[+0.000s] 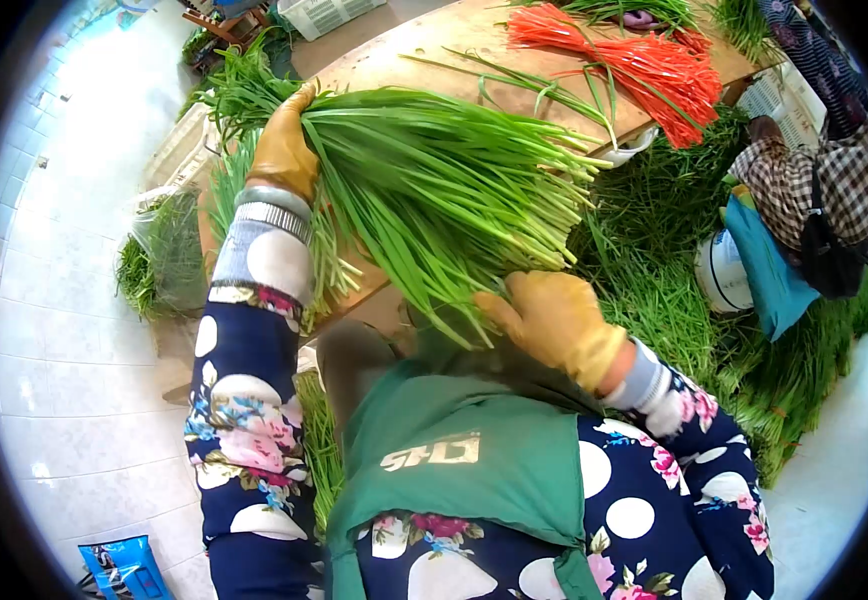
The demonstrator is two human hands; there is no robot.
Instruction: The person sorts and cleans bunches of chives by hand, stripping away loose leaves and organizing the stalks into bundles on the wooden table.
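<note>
My left hand (287,148), in a yellow rubber glove, is closed around the leafy end of a large bunch of garlic chives (434,165). The pale cut stems fan out to the right over the edge of the wooden table (424,50). Just below the stems is my right hand (559,325), gloved the same way. Its thumb points left beside some hanging leaves, and its other fingers curl under, so what they hold is hidden. Several loose chive stalks (529,85) lie on the table beyond the bunch.
Orange-red plastic strips (624,65) lie bundled on the table. Heaped chives (664,300) cover the floor at right, around a white bucket (724,270). Another person in a checkered garment (844,180) sits there. At left stands a clear plastic bag (174,250) of greens; a blue packet (124,568) lies lower left.
</note>
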